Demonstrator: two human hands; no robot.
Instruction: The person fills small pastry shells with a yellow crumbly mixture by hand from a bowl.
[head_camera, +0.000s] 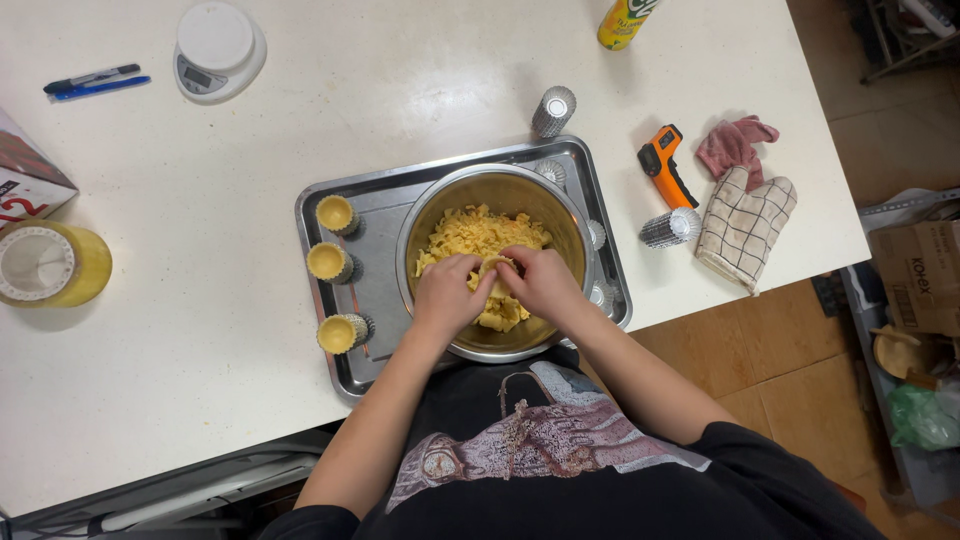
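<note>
A steel bowl (500, 182) full of crumbly yellow dough (470, 232) stands on a metal tray (375, 195). My left hand (447, 295) and my right hand (540, 282) meet over the bowl, both pressing a small dough-lined tart mould (495, 270) between their fingers. Along the tray's left side stand three fluted moulds lined with dough (337, 213) (329, 262) (340, 332).
Empty fluted moulds: a stack (553, 108) behind the tray, another (670, 227) lying to its right. An orange infrared thermometer (664, 164), pink cloth (733, 143) and checked oven mitt (745, 225) lie right. Kitchen scale (217, 48), pens (95, 80), yellow container (50, 264), can (624, 22).
</note>
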